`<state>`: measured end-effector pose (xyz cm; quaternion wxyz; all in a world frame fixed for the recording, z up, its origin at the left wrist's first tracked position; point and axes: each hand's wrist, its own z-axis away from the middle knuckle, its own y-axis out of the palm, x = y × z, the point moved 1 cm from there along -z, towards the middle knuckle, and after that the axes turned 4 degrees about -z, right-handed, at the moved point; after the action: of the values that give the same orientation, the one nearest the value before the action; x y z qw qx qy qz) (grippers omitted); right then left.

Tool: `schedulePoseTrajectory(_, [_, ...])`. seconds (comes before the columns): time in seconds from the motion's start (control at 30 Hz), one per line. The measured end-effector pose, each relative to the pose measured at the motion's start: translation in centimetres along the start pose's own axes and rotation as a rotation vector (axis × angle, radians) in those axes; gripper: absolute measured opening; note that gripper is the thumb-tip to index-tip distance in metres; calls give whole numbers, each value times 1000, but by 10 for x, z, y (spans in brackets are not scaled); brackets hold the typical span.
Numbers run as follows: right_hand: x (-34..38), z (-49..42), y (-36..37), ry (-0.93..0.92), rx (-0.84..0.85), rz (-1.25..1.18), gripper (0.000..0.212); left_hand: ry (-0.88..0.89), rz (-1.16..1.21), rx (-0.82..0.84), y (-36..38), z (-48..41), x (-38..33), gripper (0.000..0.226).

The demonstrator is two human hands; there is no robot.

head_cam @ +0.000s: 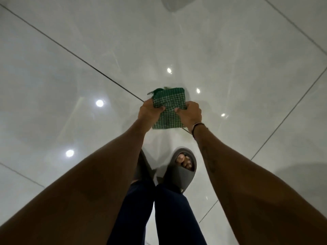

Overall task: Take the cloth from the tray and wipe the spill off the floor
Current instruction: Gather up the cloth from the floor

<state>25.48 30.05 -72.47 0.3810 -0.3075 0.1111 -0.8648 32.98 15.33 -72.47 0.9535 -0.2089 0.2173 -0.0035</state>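
The cloth (pixel 168 107), folded with its long axis running twelve to six, hung over the glossy floor (pixel 70 76), left hand (pixel 150 110) fingers clamped at nine, right hand (pixel 191 114) at three.

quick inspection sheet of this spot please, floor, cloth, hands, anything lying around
surface: glossy pale tiled floor with dark grout lines and ceiling-light reflections; no spill can be made out
job's things: green checked cloth, folded, held between both hands; cannot tell if it touches the floor; tray not in view
clutter: pale rounded object at the top edge, cut off, cannot tell what it is
hands: left hand grips the cloth's left edge; right hand grips its right edge, dark band on the wrist
cables: nothing seen
surroundings: person's dark trousers and grey open-toe slippers below the hands
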Motion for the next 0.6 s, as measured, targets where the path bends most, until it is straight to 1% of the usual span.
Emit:
schedulePoseTrajectory(0.07, [18,27,-22,66,79,-235,9,-8,150,8,-29,31,-16,10])
schedulePoseTrajectory(0.1, [31,45,-35,84,112,-329,4,-6,202,6,-46,50,-28,10])
schedulePoseTrajectory(0.17, [66,88,-66,107,171,-438,6,-9,279,14,-80,91,-58,11])
schedulePoseTrajectory(0.23, [113,139,-105,112,209,-481,10,5,333,53,-119,139,-101,20])
schedulePoseTrajectory(0.3, [164,191,-145,103,218,-495,14,29,387,99,-159,188,-149,17])
schedulePoseTrajectory(0.33, [191,213,-167,90,212,-502,16,42,406,126,-180,209,-176,19])
schedulePoseTrajectory(0.37, [219,235,-190,71,199,-513,18,56,417,159,-200,229,-205,24])
schedulePoseTrajectory(0.43, [276,269,-236,11,161,-534,24,108,424,209,-239,265,-266,40])
schedulePoseTrajectory(0.5, [332,297,-275,-58,110,-557,30,140,447,213,-279,295,-321,50])
schedulePoseTrajectory(0.6, [407,307,-325,-177,69,-555,29,210,494,177,-324,314,-396,49])
